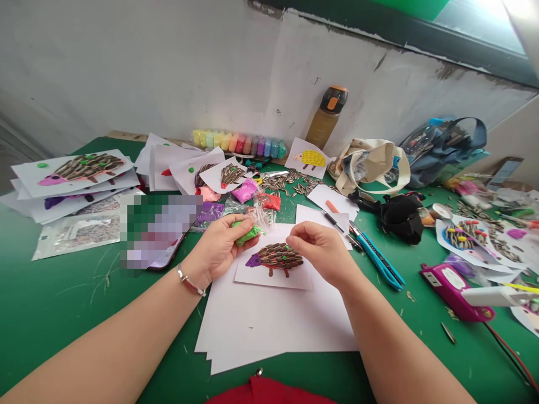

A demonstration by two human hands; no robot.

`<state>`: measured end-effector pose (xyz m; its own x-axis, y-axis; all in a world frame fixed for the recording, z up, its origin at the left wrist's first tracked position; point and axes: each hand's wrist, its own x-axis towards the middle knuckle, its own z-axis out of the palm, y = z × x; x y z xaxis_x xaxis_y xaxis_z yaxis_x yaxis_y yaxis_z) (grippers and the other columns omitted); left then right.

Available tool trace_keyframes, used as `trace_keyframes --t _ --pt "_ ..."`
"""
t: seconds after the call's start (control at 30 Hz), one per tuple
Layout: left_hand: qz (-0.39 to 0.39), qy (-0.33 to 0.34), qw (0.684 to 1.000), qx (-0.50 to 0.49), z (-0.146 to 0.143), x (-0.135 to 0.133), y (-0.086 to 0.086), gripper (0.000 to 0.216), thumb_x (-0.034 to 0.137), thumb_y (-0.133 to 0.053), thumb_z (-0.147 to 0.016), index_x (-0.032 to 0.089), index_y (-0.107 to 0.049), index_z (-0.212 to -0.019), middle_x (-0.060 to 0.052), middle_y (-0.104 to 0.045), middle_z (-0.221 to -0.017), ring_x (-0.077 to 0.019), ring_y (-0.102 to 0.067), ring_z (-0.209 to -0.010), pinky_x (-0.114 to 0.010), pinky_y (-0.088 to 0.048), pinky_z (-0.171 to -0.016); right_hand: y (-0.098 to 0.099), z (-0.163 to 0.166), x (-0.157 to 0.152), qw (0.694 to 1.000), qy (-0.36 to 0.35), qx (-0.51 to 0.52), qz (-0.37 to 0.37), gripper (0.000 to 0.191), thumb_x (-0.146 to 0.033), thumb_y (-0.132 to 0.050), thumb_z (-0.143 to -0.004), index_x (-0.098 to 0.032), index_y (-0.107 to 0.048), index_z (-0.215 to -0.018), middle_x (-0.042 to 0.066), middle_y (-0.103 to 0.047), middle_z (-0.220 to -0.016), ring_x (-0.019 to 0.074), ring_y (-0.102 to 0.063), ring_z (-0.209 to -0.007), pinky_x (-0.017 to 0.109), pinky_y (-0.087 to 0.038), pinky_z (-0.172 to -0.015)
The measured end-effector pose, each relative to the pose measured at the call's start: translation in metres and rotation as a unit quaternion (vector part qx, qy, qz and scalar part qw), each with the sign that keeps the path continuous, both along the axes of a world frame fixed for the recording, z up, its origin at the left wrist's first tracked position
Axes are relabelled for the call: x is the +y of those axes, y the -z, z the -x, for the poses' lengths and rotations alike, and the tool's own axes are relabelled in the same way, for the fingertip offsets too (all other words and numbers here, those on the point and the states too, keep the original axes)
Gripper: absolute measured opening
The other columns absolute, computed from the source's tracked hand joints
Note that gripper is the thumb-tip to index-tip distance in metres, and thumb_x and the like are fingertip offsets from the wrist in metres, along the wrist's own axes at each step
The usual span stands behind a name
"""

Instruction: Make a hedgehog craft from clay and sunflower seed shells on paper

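My left hand (225, 247) is closed around a small clear bag of green modelling clay (248, 231), held over the top left of a hedgehog picture card (273, 279). The hedgehog has a purple clay head, a body of striped sunflower seeds (275, 257), brown legs and small green dots. Over the card's right side, my right hand (322, 249) has thumb and forefinger pinched together; whatever is between them is too small to make out. Under the card lies a stack of white paper (278, 320).
Beyond my hands are clay packets (245, 191), loose sunflower seeds (290, 180) and more hedgehog cards (84, 171). A blue utility knife (379, 258) and pens lie right of the paper. Further right is a magenta hot-glue gun (457, 292); a bottle (326, 118) stands by the wall.
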<state>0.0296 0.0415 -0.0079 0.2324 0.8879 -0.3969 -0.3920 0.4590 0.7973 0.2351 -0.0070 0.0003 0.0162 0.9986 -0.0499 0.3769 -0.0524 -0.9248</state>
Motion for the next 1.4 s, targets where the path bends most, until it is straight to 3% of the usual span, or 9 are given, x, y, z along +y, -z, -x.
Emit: trace_keyframes --t 0.07,0.2,0.5,0.9,1.1,1.4 --pt "-0.001 0.0 1.0 0.0 0.0 0.0 0.0 0.012 0.015 -0.078 -0.077 0.012 -0.068 -0.082 -0.003 -0.066 -0.088 -0.0121 -0.064 -0.078 -0.029 -0.06 -0.08 0.002 0.001 -0.001 1.0 -0.015 -0.01 0.0 0.006 -0.028 -0.064 -0.082 -0.025 -0.068 -0.081 -0.001 -0.065 -0.075 0.0157 -0.056 -0.069 0.029 -0.042 -0.061" --pt "-0.003 0.0 1.0 0.004 0.0 -0.001 0.0 0.012 0.015 -0.078 -0.078 0.012 -0.068 -0.082 -0.002 -0.066 -0.087 -0.0116 -0.064 -0.078 -0.028 -0.06 -0.08 0.006 0.002 -0.002 0.996 -0.019 -0.087 -0.016 0.014 -0.024 -0.057 -0.086 -0.027 -0.07 -0.09 -0.001 -0.069 -0.083 0.0174 -0.06 -0.076 0.03 -0.045 -0.067" --pt "-0.013 0.005 1.0 -0.001 0.001 -0.001 0.0 0.015 0.017 -0.081 -0.075 0.013 -0.068 -0.08 -0.002 -0.065 -0.088 -0.011 -0.063 -0.078 -0.027 -0.06 -0.079 0.013 0.006 -0.001 0.954 -0.114 -0.244 -0.129 0.023 -0.01 -0.053 -0.089 -0.023 -0.071 -0.083 0.004 -0.065 -0.09 0.0178 -0.058 -0.087 0.029 -0.046 -0.076" --pt "-0.01 0.005 1.0 -0.002 0.001 -0.001 0.0 0.011 0.016 -0.079 -0.077 0.013 -0.068 -0.078 -0.001 -0.063 -0.081 -0.0098 -0.062 -0.074 -0.026 -0.06 -0.077 0.019 0.014 -0.005 0.873 -0.168 -0.416 -0.193 0.026 -0.001 -0.047 -0.086 -0.02 -0.064 -0.084 0.002 -0.063 -0.069 0.019 -0.043 -0.074 0.032 -0.03 -0.071" --pt "-0.007 0.004 1.0 -0.004 0.0 -0.001 0.001 0.01 0.015 -0.079 -0.077 0.012 -0.069 -0.079 -0.002 -0.065 -0.086 -0.011 -0.064 -0.077 -0.026 -0.06 -0.076 0.017 0.013 -0.007 0.859 -0.174 -0.436 -0.207 0.023 -0.001 -0.049 -0.084 -0.019 -0.057 -0.074 0.001 -0.062 -0.063 0.0177 -0.042 -0.073 0.032 -0.023 -0.066" --pt "-0.01 0.003 1.0 -0.008 0.0 -0.001 0.001 0.014 0.016 -0.082 -0.074 0.013 -0.069 -0.078 -0.001 -0.064 -0.082 -0.0099 -0.063 -0.074 -0.028 -0.06 -0.078 0.006 0.015 -0.011 0.859 -0.197 -0.431 -0.193 0.021 -0.005 -0.048 -0.085 -0.018 -0.057 -0.072 0.003 -0.061 -0.065 0.0174 -0.047 -0.075 0.033 -0.024 -0.068"
